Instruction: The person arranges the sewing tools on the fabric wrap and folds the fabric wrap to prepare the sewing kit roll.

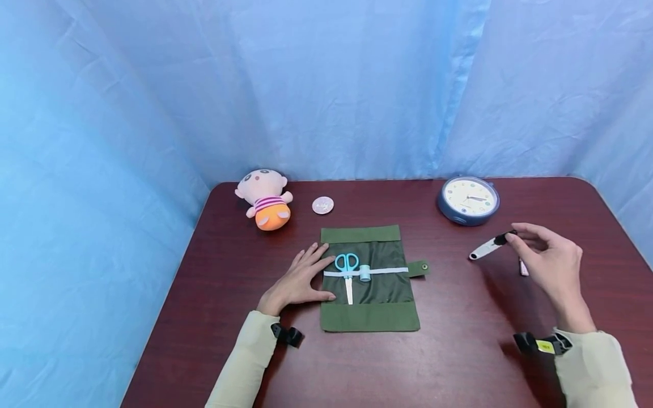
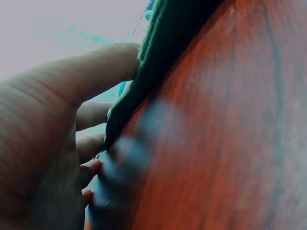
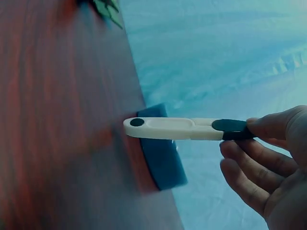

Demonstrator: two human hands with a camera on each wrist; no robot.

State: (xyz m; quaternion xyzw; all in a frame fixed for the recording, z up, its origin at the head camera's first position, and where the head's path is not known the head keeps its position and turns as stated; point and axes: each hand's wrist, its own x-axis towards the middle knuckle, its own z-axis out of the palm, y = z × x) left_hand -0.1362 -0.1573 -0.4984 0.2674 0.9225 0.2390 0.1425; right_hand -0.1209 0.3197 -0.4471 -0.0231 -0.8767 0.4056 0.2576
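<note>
My right hand [image 1: 553,258] pinches the dark end of white thread snips [image 3: 168,128] between thumb and fingers, holding them above the table on the right. Their white end points left. My left hand [image 1: 298,277] lies with spread fingers at the left edge of a green fabric pouch [image 1: 369,317], its thumb and fingertips touching the cloth. Under the pouch's white elastic band [image 1: 388,271] sit scissors [image 1: 349,289] with turquoise handles and a light blue thread spool [image 1: 364,273]. A snap tab [image 1: 419,268] sticks out from the pouch's right side.
A plush doll [image 1: 270,207] and a pale round disc [image 1: 323,205] lie at the back left. At the back right is a blue-rimmed clock [image 1: 469,199]. A small pink item [image 1: 524,267] shows beside my right hand, partly hidden. Blue curtains hang behind the table.
</note>
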